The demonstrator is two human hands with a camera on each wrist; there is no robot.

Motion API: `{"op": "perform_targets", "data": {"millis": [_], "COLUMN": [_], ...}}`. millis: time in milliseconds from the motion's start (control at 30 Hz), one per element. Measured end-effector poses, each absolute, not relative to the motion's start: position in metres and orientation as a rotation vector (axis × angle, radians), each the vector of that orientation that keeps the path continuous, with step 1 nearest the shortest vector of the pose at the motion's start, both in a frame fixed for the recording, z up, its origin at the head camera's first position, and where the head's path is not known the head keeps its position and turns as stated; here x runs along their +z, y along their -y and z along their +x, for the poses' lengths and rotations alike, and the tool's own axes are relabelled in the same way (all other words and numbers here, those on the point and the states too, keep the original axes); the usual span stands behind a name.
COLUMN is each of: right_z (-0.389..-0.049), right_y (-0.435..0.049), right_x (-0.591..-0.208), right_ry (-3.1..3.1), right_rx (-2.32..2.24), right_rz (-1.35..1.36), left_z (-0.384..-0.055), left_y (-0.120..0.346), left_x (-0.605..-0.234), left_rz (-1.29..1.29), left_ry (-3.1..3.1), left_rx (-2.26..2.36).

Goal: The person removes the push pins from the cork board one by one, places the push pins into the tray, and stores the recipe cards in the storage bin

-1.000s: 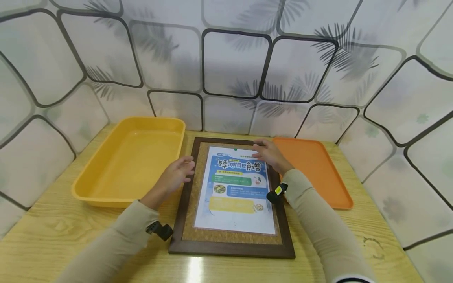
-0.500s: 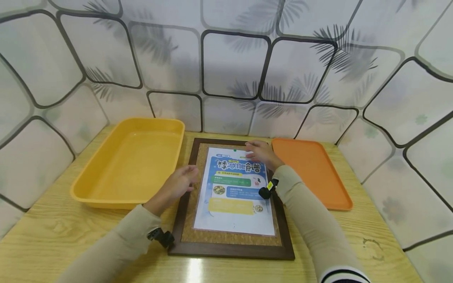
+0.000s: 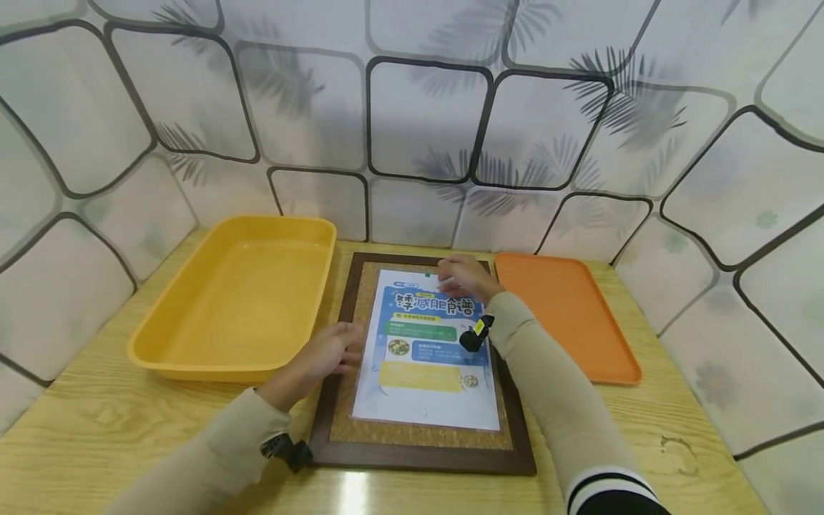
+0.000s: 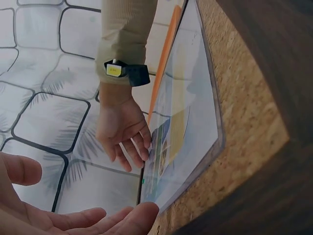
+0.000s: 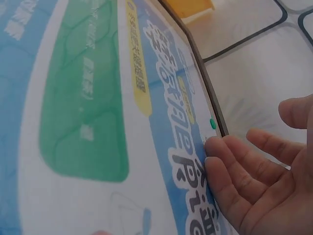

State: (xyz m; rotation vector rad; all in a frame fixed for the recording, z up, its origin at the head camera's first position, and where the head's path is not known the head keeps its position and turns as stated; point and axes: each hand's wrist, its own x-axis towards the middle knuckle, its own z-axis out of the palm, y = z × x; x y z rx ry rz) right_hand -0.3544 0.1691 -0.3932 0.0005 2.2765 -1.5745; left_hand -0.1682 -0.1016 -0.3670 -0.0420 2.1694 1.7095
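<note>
Yellow tray point(image 3: 232, 300) just left of the corkboard point(image 3: 421, 436). Left hand point(image 3: 325, 357) over the corkboard's left edge, fingers loose, thumb apart. Poster point(image 3: 425, 406) lies flat on the corkboard's middle, green pin point(image 5: 212, 123) at its top. Right hand point(image 3: 468, 277) over the corkboard's far right part, fingers loosely bent, thumb apart; can't tell if fingertips touch. Orange tray point(image 3: 560, 315) right of the corkboard.

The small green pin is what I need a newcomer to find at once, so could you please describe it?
On the wooden table, find the brown-framed corkboard between the yellow tray and the orange tray. At the top of its printed sheet, just left of the right hand, sits the green pin. It is a tiny dot, unlike the wide green block printed lower down.
</note>
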Motion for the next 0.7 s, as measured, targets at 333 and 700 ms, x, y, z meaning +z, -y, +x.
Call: {"op": "perform_targets", "data": {"millis": [333,700], "right_z": [-0.368,-0.376], "right_y": [-0.158,-0.149], "right_x": [-0.395,-0.391], "right_ry": [-2.201,-2.190], "right_rx": [-1.497,-1.397], "right_rz": [0.150,0.216], "left_z": [-0.164,-0.162], "left_y": [0.103,0.103], "left_x": [-0.373,-0.370], "left_rz": [-0.116,-0.169], "left_ry": [-2.141,-2.108], "left_rx": [1.685,1.654]}}
